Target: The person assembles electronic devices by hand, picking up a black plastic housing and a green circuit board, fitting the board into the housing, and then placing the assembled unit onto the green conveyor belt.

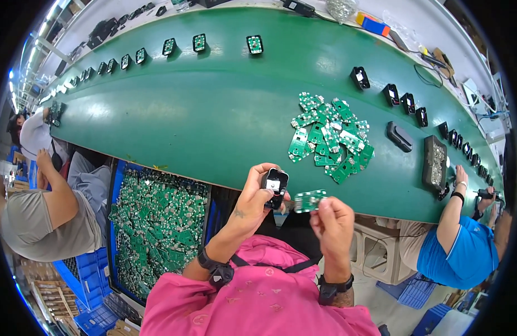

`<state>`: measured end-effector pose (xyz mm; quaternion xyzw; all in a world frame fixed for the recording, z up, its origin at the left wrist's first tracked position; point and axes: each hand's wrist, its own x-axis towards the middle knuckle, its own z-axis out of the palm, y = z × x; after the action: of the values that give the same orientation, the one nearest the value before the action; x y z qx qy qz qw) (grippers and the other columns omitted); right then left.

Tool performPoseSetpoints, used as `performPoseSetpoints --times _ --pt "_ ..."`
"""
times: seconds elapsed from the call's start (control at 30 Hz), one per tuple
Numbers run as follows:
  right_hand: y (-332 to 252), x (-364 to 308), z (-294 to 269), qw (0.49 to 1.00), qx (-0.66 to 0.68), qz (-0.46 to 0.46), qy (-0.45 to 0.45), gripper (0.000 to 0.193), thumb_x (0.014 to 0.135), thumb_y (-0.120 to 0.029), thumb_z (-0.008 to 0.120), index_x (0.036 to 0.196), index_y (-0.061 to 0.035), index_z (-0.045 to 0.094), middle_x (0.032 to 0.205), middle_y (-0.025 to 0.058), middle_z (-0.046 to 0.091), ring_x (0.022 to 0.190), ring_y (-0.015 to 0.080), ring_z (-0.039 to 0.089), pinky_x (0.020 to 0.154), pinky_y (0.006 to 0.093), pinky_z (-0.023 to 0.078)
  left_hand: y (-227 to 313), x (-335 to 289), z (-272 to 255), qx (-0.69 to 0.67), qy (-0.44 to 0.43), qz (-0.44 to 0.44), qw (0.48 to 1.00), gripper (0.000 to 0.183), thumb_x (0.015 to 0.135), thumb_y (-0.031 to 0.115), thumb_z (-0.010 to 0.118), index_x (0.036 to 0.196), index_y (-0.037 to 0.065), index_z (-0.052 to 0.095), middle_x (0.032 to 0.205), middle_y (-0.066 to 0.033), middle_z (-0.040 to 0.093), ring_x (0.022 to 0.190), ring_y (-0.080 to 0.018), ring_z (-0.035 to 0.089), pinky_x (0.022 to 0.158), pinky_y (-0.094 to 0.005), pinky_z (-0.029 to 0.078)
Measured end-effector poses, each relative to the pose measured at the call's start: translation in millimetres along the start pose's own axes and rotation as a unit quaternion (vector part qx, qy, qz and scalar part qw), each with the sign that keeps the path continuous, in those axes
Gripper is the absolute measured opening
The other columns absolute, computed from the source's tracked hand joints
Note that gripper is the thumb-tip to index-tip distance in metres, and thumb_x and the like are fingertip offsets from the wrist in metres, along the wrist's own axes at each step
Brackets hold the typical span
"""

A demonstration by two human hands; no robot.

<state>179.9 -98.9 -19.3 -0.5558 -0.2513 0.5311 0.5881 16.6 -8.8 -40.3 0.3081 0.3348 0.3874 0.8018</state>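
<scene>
Black housing [275, 183] gripped in left hand [254, 203], open side up, over near belt [214, 112] edge; green board [309, 200] pinched by right hand [332, 223] just beside, seemingly aligned for fitting. Board pile [331, 137] kept far right.

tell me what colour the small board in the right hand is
Green, with small silvery parts on it: the circuit board pinched in the right hand, head view.
</scene>
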Motion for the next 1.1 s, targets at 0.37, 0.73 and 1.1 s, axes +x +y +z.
performPoseSetpoints --times 0.37,0.73,1.1 --pt "10.8 3.4 24.7 0.999 -0.021 -0.023 -0.026 0.028 0.100 -0.020 0.057 0.080 -0.0021 0.060 0.062 -0.0032 0.052 0.049 0.0013 0.040 0.042 0.0179 0.027 -8.1 -2.3 0.9 0.035 -0.029 0.020 0.999 0.037 0.094 0.007 0.054 0.128 0.008 0.039 0.124 -0.0086 0.051 0.101 -0.0168 0.059 0.077 -0.0304 0.055" --pt "15.5 -0.1 21.1 1.000 -0.013 -0.007 -0.014 0.028 0.100 -0.021 0.058 0.079 -0.0029 0.060 0.062 -0.0032 0.052 0.049 0.0013 0.041 0.042 0.0182 0.027 -10.7 -0.4 -0.3 -0.003 -0.017 0.040 0.999 0.040 0.091 0.000 0.053 0.128 0.006 0.039 0.123 -0.0090 0.053 0.108 -0.0144 0.056 0.092 -0.0289 0.051" --pt "12.6 -6.8 27.1 1.000 -0.011 0.008 -0.027 0.030 0.101 -0.023 0.058 0.080 -0.0014 0.062 0.064 -0.0044 0.052 0.053 0.0006 0.041 0.047 0.0192 0.029 -16.0 -2.8 -0.1 -0.007 -0.023 0.057 0.998 0.041 0.094 0.010 0.060 0.128 0.006 0.039 0.122 -0.0063 0.052 0.105 -0.0132 0.056 0.091 -0.0272 0.050"
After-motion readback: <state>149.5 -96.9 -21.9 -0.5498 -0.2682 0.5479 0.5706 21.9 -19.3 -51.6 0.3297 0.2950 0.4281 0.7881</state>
